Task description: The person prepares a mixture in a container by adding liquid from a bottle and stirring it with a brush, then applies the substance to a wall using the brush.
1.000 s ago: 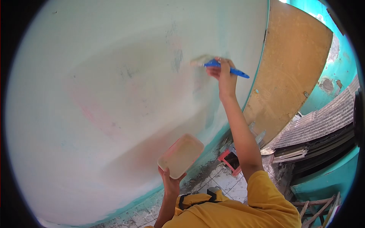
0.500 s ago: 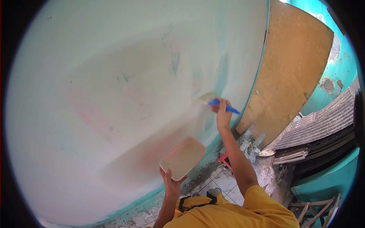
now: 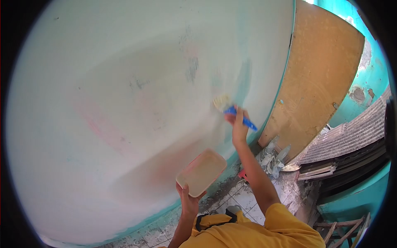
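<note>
My right hand (image 3: 238, 124) is closed around the blue handle of a wide paintbrush (image 3: 236, 113). The brush's pale bristles point up and left against the whitish wall (image 3: 136, 111), beside streaks where teal shows through. Lower down, my left hand (image 3: 189, 199) grips the near end of a shallow rectangular tray (image 3: 202, 172), thumb over its rim and fingers beneath. The tray is tilted, and a pale layer covers its inside. Pink and dark patches mark the wall to the left.
A brown wooden panel (image 3: 314, 78) leans at the right. Plastic bottles and bags (image 3: 273, 160) lie on the tiled floor (image 3: 244, 198) near a red object (image 3: 243, 175). Corrugated sheets (image 3: 347, 142) are stacked at the right, above a wooden frame (image 3: 343, 231).
The brush has turned, its bristles now more upright and spread, and my right hand has shifted slightly left and down. The tray and my left hand sit slightly further right.
</note>
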The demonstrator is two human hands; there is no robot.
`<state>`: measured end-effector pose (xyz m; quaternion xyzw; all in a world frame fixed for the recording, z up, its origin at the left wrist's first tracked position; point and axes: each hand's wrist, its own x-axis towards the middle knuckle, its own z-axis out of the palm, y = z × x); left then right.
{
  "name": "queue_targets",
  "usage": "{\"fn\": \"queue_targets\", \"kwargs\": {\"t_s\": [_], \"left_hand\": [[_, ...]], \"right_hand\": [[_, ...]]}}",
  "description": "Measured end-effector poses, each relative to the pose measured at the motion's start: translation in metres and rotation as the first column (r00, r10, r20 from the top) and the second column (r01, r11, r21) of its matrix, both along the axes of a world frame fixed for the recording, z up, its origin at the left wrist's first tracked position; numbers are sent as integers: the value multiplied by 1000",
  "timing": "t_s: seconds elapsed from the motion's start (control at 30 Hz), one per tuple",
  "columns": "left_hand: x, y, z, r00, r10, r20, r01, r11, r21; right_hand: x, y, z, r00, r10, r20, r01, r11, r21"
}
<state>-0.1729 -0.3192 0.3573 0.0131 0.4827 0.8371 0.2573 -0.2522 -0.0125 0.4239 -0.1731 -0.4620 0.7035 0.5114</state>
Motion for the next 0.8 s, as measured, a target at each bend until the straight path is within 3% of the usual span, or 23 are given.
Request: {"fn": "queue_targets", "kwargs": {"t_s": [0.07,0.13,0.2,0.33,0.37,0.43,0.53,0.6,0.7,0.8], "left_hand": [[-2,0,0,1000,9,4,-9,1000,1],[-2,1,2,1000,4,6,-4,1000,8],[-3,2,0,1000,6,-2,-6,1000,12],[-1,2,0,1000,-3,-7,3,1000,0],[-1,2,1,1000,0,-8,0,1000,1],[1,3,3,1000,4,-7,-4,1000,4],[1,2,-2,1000,9,-9,-9,1000,5],[0,1,1,1000,17,-5,-16,1000,20],[-2,0,-2,1000,29,-3,-29,999,36],[-1,-1,-1,999,36,-6,-36,999,24]], "right_hand": [[8,-8,-38,999,5,45,-4,999,-41],[11,-9,-39,995,11,95,-3,996,-84],[8,-3,-27,991,22,134,-25,1000,15],[0,-3,83,998,0,66,-18,964,267],[2,-7,111,998,3,65,-21,963,267],[6,-14,149,991,90,-98,-65,970,234],[2,-10,115,988,61,-145,-28,976,214],[-2,-8,57,991,66,-118,-50,990,132],[4,-12,-25,998,51,-34,-51,998,22],[13,-9,-53,991,46,122,-37,996,-76]]}}
